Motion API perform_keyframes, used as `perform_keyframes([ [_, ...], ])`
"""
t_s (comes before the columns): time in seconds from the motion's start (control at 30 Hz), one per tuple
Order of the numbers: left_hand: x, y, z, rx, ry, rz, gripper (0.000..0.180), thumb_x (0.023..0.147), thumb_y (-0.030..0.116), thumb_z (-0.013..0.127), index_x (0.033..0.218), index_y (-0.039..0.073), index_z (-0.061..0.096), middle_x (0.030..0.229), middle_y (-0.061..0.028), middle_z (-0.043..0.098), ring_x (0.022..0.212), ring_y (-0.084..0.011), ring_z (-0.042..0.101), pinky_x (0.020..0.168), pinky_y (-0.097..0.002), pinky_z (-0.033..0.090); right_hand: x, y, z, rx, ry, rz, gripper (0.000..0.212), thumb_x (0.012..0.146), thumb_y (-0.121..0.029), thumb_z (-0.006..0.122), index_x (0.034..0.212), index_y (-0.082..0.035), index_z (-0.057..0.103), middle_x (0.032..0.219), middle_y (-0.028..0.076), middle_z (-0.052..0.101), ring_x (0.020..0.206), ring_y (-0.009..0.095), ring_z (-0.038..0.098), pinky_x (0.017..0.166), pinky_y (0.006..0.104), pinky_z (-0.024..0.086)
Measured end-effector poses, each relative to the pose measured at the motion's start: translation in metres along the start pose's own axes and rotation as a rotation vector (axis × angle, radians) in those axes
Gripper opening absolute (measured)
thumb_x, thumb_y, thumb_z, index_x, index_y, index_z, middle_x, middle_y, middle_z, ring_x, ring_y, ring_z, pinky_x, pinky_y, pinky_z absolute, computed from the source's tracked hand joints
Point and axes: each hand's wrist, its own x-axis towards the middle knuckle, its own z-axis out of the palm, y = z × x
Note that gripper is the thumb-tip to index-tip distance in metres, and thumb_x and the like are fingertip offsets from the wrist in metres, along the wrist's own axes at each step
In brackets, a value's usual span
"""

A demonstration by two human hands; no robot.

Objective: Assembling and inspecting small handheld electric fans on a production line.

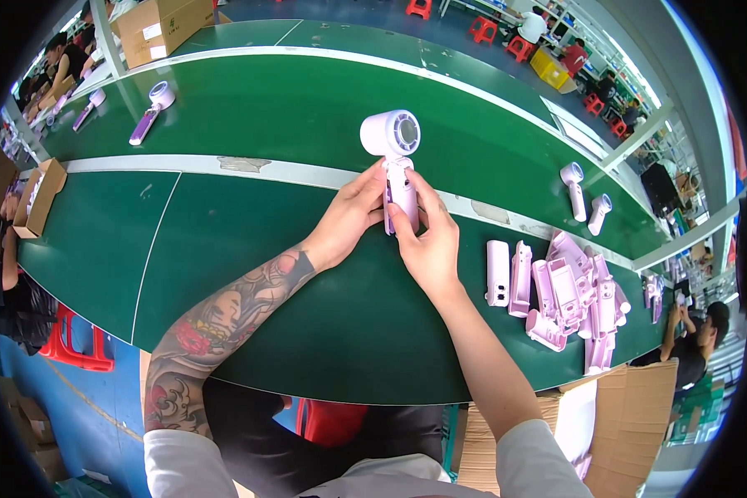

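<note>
Upright between both hands, above the green worktop, is a lavender handheld fan [379,135] with a round head on top and a slim handle. My left hand [357,207] grips the handle's left side with its fingertips. From the right, my right hand [432,236] closes on the same handle, its thumb across the front. A darker strip shows along the handle's left edge; the fingers cover part of the handle. To the right of my right hand lies a pile of loose lavender handle shells [566,290], with a shell [497,274] standing apart at its left.
Beyond a pale rail runs a green belt [290,108] carrying a fan [149,112] at left and two fans [574,192] at right. A carton [37,199] sits at the left end. An open cardboard box [631,415] stands below the right front edge. A co-worker [695,344] sits at right.
</note>
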Motion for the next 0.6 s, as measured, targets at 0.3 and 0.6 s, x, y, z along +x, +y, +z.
perform_keyframes([
  [0.3,0.003,0.014,-0.009,0.285,-0.038,0.031,0.042,0.103,0.026,0.056,0.137,0.004,0.046,0.127,-0.0077,0.059,0.118,-0.015,0.056,0.097,-0.0326,0.047,-0.005,-0.015,0.005,-0.119,-0.029,-0.083,0.06,0.089,-0.009,0.069,0.145,-0.011,0.046,0.149,0.017,0.044,0.125,0.035,0.057,0.095,0.0404,0.053],
  [0.6,0.008,-0.005,0.0,0.704,0.018,0.488,0.046,0.097,0.023,0.066,0.133,0.001,0.047,0.111,-0.009,0.065,0.101,-0.0178,0.065,0.087,-0.0331,0.053,-0.002,-0.011,0.0,0.326,-0.101,0.209,0.065,0.089,0.001,0.064,0.149,-0.008,0.04,0.139,0.018,0.054,0.123,0.028,0.06,0.097,0.0361,0.051],
])
